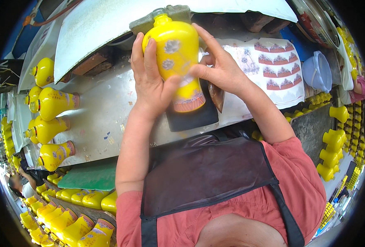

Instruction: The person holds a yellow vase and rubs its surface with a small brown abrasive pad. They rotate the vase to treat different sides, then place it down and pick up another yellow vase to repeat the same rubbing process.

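Note:
A glossy yellow vase (176,37) lies in front of me, its neck at a grey rest (180,13) and its foot over a black pad (192,122). Grey flower pictures and a reddish patterned band at the foot decorate it. My left hand (155,84) is around its left side, fingers along the body and thumb on the front. With my right hand (220,71) I grip the right side, the thumb pressing near a pale flower picture. Beside the vase, under my right hand, is a brown pointed object (216,98), partly hidden.
A sheet of printed transfers (279,68) lies right, near a pale blue bucket (317,72). Several decorated yellow vases (57,103) stand along the metal table's (104,119) left side. More vases (73,228) fill racks below left. A white board (92,31) overhangs the table's far side.

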Demonstrator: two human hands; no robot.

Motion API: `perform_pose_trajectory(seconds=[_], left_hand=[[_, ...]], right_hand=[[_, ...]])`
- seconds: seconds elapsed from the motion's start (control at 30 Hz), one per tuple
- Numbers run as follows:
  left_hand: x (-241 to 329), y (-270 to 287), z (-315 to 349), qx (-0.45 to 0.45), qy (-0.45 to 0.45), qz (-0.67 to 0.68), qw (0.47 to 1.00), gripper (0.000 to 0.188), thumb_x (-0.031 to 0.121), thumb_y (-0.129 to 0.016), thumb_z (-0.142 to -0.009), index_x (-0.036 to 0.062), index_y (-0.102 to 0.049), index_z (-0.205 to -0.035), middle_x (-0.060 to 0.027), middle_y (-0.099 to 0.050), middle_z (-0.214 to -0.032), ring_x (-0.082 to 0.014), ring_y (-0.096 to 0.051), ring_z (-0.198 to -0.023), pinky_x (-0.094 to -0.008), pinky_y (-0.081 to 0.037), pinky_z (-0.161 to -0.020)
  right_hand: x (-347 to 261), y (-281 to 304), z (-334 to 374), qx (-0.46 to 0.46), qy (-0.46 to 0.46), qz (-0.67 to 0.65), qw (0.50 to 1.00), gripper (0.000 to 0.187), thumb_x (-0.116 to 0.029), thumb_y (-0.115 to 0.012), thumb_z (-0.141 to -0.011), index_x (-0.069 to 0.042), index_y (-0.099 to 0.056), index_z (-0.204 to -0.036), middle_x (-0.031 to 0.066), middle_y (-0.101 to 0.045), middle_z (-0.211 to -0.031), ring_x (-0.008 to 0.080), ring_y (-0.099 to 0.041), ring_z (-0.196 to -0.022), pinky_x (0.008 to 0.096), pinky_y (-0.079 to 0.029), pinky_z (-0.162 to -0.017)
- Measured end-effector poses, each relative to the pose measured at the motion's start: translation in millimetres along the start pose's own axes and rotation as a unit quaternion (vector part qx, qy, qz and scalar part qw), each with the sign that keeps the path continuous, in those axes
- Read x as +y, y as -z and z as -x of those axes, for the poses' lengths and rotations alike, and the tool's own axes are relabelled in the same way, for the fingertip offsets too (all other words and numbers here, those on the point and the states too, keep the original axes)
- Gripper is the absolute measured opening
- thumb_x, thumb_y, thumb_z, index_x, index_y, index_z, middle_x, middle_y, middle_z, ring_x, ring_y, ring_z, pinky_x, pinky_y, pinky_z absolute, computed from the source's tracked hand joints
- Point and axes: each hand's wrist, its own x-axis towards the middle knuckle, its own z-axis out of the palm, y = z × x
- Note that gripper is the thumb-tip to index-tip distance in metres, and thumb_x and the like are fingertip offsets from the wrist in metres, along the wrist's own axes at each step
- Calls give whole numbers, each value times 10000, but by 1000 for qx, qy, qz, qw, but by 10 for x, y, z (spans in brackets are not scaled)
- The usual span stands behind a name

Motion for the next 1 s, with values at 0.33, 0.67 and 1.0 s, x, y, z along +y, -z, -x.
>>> perform_pose_trajectory(seconds=[0.33, 0.67, 1.0], left_hand=[[-83, 41, -8, -29, -8, 2, 1000, 876, 513, -611, -931, 204, -212, -1646, -228, -189, -1651, -436, -277, -1496, -520, -293, -1197], [-111, 57, -29, -39, -18, 2, 999, 863, 603, -556, -962, 224, -201, -1651, -220, -185, -1656, -435, -286, -1494, -522, -304, -1195], [-17, 33, -4, -40, 114, 190, 974, 1084, 527, -671, -895, 99, -24, -1651, -263, -133, -1675, -446, -242, -1522, -516, -266, -1221]], right_hand=[[23, 13, -6, -7, -14, -17, 1000, 1019, -290, -848, -814, -140, -266, -1636, 165, -544, -1478, 175, -685, -845, 339, -560, -828], [32, 14, -5, -5, -25, -18, 1000, 1029, -289, -850, -799, -144, -270, -1636, 167, -578, -1421, 167, -675, -810, 336, -556, -785], [-120, 117, -7, 7, -30, 33, 999, 931, -293, -797, -848, -132, -306, -1623, 154, -685, -1163, 163, -664, -773, 320, -549, -745]])
